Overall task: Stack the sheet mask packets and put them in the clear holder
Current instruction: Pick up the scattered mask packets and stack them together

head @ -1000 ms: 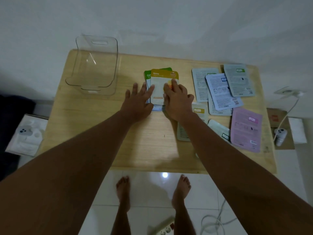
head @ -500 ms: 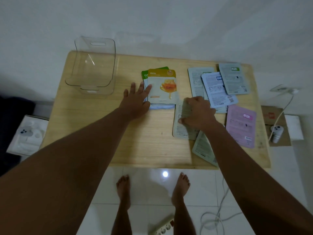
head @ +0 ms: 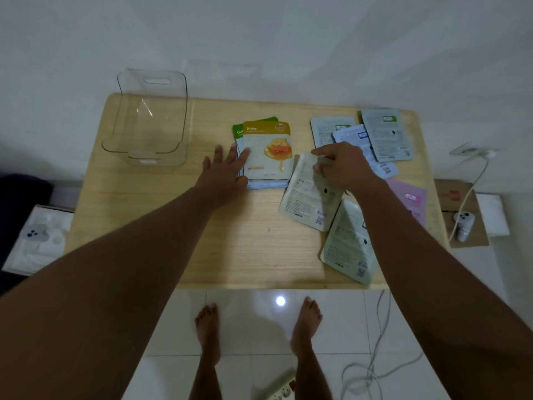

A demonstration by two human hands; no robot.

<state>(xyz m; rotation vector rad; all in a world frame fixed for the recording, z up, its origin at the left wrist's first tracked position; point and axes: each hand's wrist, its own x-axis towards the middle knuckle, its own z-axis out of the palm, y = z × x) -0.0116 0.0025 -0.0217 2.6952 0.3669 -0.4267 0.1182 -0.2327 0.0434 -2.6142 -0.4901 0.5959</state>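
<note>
- The pale green packet (head: 310, 194) is the news: half a second ago my right hand (head: 343, 168) only lay on it flat on the counter, and now its far corner is lifted and tilted toward the stack, pinched between my thumb and fingertips.
- 1 second back that same hand was pressing the Honey packet (head: 266, 151) onto the stack (head: 264, 153); it has since crossed to the right for the next one.
- My left hand (head: 226, 168) has stayed put, open and flat, fingertips resting on the stack's left edge, gripping nothing.
- I judge the stack holds about 3 packets: Honey on top, a green one (head: 238, 130) peeking out at far left, a bluish one at the near edge.
- So stacking is early; the lifted packet should go on next, and it may slide if I drop it crooked.
- A 2nd pale packet (head: 350, 243) lies near the counter's near right edge, partly under my right forearm.
- 3 grey and white packets (head: 386, 134) overlap at far right, and a pink packet (head: 409, 197) sits beside my right forearm.
- The clear holder (head: 150, 119) stands empty at far left, well apart from the stack.
- The counter (head: 161, 226) is light wood against a white wall.
- Below are white tiles, my bare feet, a power strip and loose cable; a box sits on the floor at left.
</note>
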